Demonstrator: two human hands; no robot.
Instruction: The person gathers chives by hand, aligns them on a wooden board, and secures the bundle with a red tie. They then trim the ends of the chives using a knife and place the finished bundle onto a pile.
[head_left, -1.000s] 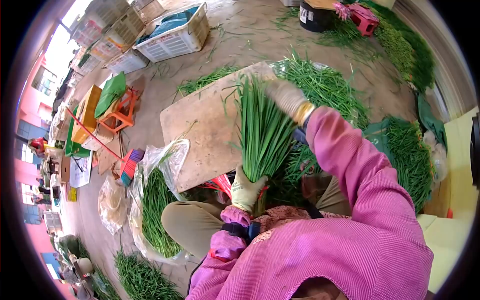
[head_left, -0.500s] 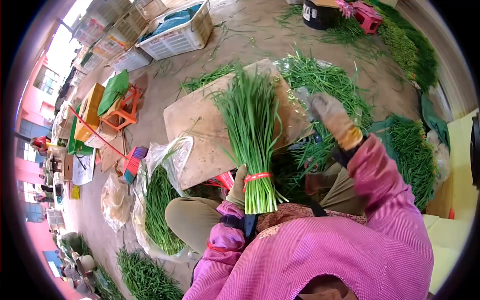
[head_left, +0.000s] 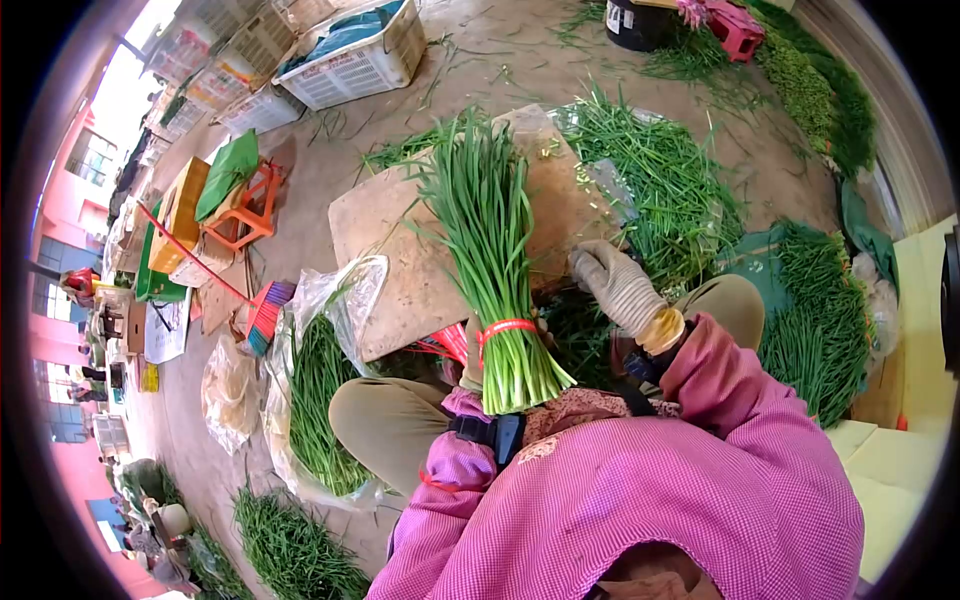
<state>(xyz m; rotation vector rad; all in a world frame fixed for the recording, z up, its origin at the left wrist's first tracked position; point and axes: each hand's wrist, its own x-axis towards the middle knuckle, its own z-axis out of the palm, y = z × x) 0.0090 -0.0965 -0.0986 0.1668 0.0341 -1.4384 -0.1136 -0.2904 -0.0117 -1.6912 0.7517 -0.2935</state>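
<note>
A bunch of green leafy stalks like garlic chives [head_left: 485,225] is tied near its pale cut ends with a red band [head_left: 508,327]. Its leaves lie over a worn board [head_left: 385,235]. My left hand [head_left: 471,366], in a glove and mostly hidden behind the stalks, grips the bunch near the band. To the right of the bunch is my gloved right hand [head_left: 612,283], by the board's near edge. Its fingers are loosely bent and slightly apart, with nothing seen in them. Red strips [head_left: 452,343] show under the board, left of the bunch.
Loose greens [head_left: 650,180] lie beyond the board, and more fill a plastic bag [head_left: 290,440] at my left. Stacked greens [head_left: 815,320] stand at the right. A broom [head_left: 268,315], an orange stool [head_left: 255,210] and white crates [head_left: 355,65] are on the left side.
My right hand has come down and toward me from over the board's right side to its near edge. The bunch has tilted, its cut ends shifting right and its leaves left.
</note>
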